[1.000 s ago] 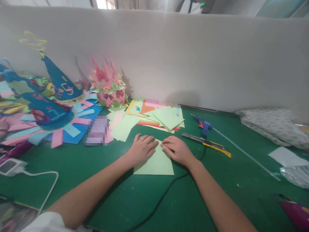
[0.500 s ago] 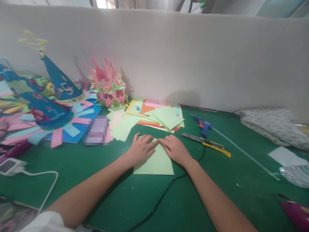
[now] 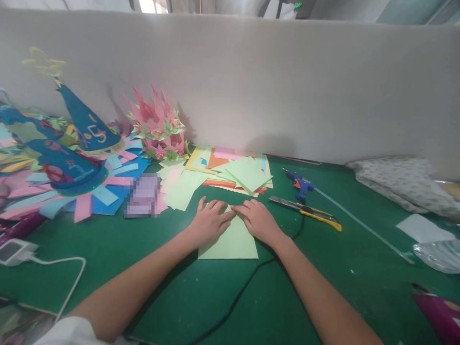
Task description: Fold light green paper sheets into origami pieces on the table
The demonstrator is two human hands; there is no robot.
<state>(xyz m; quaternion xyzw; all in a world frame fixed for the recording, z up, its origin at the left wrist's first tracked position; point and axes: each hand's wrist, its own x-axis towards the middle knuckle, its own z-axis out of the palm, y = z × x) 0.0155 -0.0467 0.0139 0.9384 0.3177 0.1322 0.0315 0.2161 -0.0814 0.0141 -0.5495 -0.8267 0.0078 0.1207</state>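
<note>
A pale green sheet of paper [image 3: 230, 242] lies on the green table in front of me, its far part covered by my hands. My left hand [image 3: 212, 223] rests on the sheet's far left part, fingers spread and slightly bent. From the other side, my right hand [image 3: 259, 219] lies over the far right edge with its fingers stretched toward the left hand. The index fingertips nearly meet at the far edge. Whether that edge is folded under the fingers, I cannot make out.
Right of my hands lie a yellow cutter knife [image 3: 309, 212] and a blue glue gun [image 3: 300, 184] with a long glue stick [image 3: 362, 223]. Behind is a pile of coloured paper [image 3: 251, 173]. Blue cone hats [image 3: 89, 124], a pink paper crown [image 3: 161, 127] and a blurred-out rectangle [image 3: 143, 195] stand left.
Both hands stay almost where they were on the green paper, with only a tiny shift of the fingers. The whole view has drifted slightly.
</note>
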